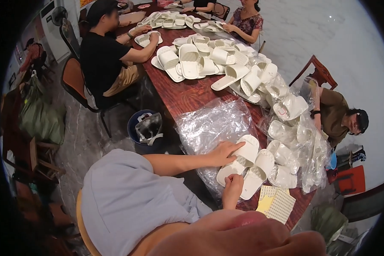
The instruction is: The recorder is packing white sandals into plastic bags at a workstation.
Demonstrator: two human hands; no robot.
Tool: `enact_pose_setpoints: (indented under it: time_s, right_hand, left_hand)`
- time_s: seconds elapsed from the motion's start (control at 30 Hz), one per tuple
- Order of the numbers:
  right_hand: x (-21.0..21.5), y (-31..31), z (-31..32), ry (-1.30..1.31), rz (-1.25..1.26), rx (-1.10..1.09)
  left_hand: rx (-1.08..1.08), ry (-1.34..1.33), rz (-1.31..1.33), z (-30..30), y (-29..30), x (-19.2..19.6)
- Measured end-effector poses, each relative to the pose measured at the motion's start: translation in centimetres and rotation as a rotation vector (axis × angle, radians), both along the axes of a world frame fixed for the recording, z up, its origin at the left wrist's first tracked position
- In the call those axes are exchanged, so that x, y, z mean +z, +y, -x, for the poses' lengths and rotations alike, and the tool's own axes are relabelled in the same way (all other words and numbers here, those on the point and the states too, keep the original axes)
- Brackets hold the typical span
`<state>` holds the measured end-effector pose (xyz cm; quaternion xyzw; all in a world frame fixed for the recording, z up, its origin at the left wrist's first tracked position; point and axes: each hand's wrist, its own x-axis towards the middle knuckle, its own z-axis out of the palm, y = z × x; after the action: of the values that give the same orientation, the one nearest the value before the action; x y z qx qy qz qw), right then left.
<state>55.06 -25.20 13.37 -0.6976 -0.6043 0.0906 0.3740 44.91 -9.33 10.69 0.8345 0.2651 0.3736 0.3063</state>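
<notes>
Two white slippers lie side by side at the near end of the table, a left one and a right one. My left hand grips the left slipper at its strap, with the index finger reaching over the top. At that slipper's heel end, my right hand is closed with the fingertips pinched together. Whatever it may hold is too small to make out. Close by lies a sheet of small printed stickers with a yellow backing.
Clear plastic bags lie beyond my left hand. Bagged slippers line the right side, and loose slippers are heaped farther back. Several people sit around the red-brown table. A blue bucket stands on the floor.
</notes>
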Motion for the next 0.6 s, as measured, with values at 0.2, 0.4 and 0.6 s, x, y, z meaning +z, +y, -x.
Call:
enact_pose_setpoints:
  time_s: [0.2,0.4,0.6]
  right_hand:
    - [0.3,-0.5,-0.4,0.207,0.039,0.013]
    - [0.6,-0.3,0.2,0.061,0.019,0.004]
    - [1.0,-0.1,0.3,0.161,0.046,-0.022]
  left_hand:
    - [0.019,-0.052,-0.060,0.0,-0.4,0.1]
    - [0.006,-0.048,-0.036,0.2,-0.4,0.2]
    - [0.018,-0.060,-0.061,0.0,-0.2,-0.1]
